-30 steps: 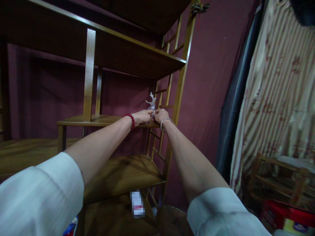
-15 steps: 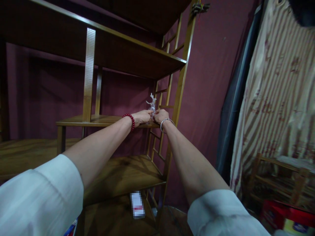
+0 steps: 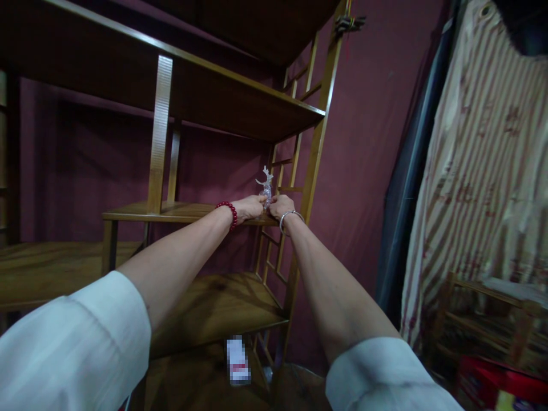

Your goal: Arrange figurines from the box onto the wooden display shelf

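A clear, glass-like deer figurine (image 3: 267, 191) with branching antlers stands at the right end of the middle shelf (image 3: 184, 211). My left hand (image 3: 250, 206), a red bead bracelet at its wrist, holds the figurine low on its left side. From the right, my right hand (image 3: 282, 205), wearing a silver bangle, has its bent fingers against the figurine's lower part. The base of the figurine is mostly hidden by both hands.
A lattice side frame (image 3: 314, 165) closes the shelf unit's right end. Another shelf board (image 3: 240, 108) hangs above the hands. A blurred white box (image 3: 238, 359) lies lower down. Striped curtains (image 3: 483, 171) and a small wooden rack (image 3: 492, 319) are at right.
The view has shifted slightly, so the shelves appear a little lower and further right. Both hands stay at the deer figurine, with slightly more of its body showing between them.
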Available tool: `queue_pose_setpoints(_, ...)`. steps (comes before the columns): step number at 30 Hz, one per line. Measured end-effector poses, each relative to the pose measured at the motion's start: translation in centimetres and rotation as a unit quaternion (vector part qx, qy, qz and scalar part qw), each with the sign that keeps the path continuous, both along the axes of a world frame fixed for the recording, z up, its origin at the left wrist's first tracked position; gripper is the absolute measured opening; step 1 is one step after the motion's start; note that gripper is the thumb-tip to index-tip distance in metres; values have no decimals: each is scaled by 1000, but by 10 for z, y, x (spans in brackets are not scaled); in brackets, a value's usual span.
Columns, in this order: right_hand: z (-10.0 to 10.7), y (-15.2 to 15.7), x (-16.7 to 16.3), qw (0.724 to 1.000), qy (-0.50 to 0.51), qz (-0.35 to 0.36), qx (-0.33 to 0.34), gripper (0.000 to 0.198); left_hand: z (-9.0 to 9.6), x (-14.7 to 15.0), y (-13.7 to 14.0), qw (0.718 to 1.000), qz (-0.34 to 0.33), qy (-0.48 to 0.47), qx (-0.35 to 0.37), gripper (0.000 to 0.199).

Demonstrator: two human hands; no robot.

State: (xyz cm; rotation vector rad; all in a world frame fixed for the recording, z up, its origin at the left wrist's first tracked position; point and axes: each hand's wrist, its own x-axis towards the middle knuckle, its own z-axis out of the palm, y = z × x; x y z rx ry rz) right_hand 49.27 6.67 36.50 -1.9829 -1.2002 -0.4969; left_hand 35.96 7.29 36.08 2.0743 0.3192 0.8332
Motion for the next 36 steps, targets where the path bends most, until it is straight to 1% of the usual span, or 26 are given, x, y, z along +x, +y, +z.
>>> queue_pose_setpoints(3,0,-1,0,1000,9,-2,-4,23,-1,1,3,1000,-23,-9,2,49)
queue_pose_setpoints(5,0,-2,-1,1000,7,-1,-5,24,-1,2,4,1000,-25,-14,2,51)
queue_pose_setpoints(11,0,-3,-1,1000,-1,-2,-8,23,0,1,-4,1000,25,-1,-7,57)
queue_pose_setpoints(16,0,-3,1,1000,-4,8,-4,21,-1,3,-1,999,21,-28,-7,43)
queue_pose_setpoints(21,-2,-3,0,1000,19,22,-1,21,-2,4,4,998,8,-56,-16,30)
queue_pose_setpoints(31,-3,-1,1,1000,6,22,17,19,-3,6,6,994,72,-77,14,25)
queue_pose_setpoints(36,-3,-3,-1,1000,12,26,14,20,-3,7,9,993,83,-63,46,24)
